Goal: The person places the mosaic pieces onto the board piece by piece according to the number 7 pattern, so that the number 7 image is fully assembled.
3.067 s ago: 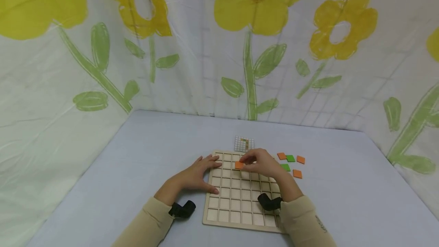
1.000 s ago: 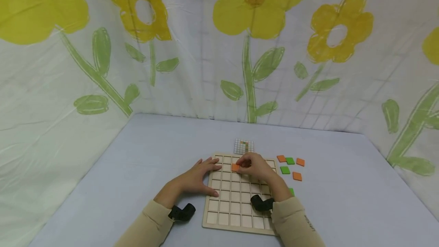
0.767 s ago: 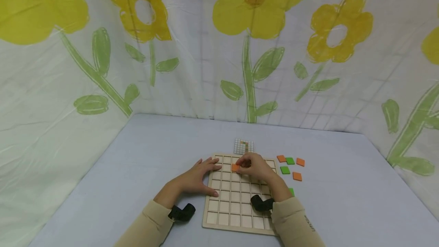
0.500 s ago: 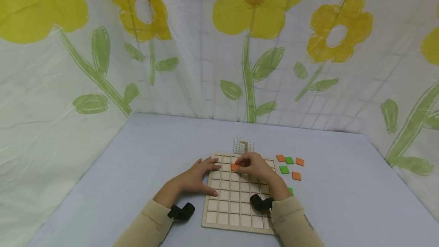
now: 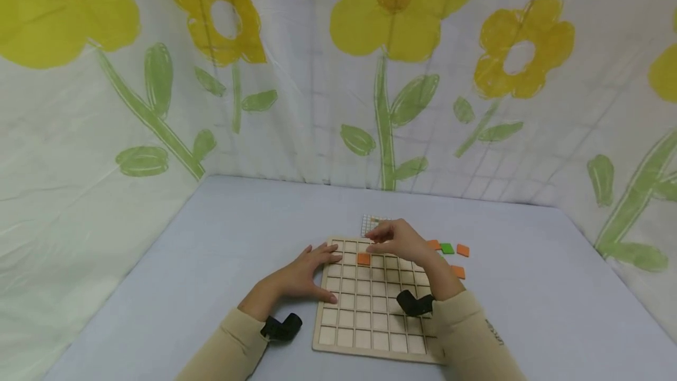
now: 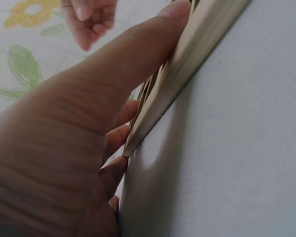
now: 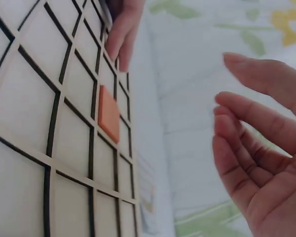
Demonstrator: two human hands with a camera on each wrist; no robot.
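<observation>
A wooden grid board lies on the table with an orange square tile in a cell of its second row from the far edge. In the right wrist view, that tile stands a little above the dividers around it. My left hand rests on the board's left edge, thumb and fingers spread along the rim. Raised over the far part of the board, my right hand holds nothing. Its thumb and fingertips are apart in the right wrist view, the fingers loosely bent.
Behind the board lies a small card with a printed colour grid, partly hidden by my right hand. Loose tiles lie right of the board, among them a green tile and an orange tile. A flower-print cloth hangs behind the table.
My right hand brought the orange tile slightly left into its cell, then let go and rose up and to the right. The left hand has stayed on the board's edge.
</observation>
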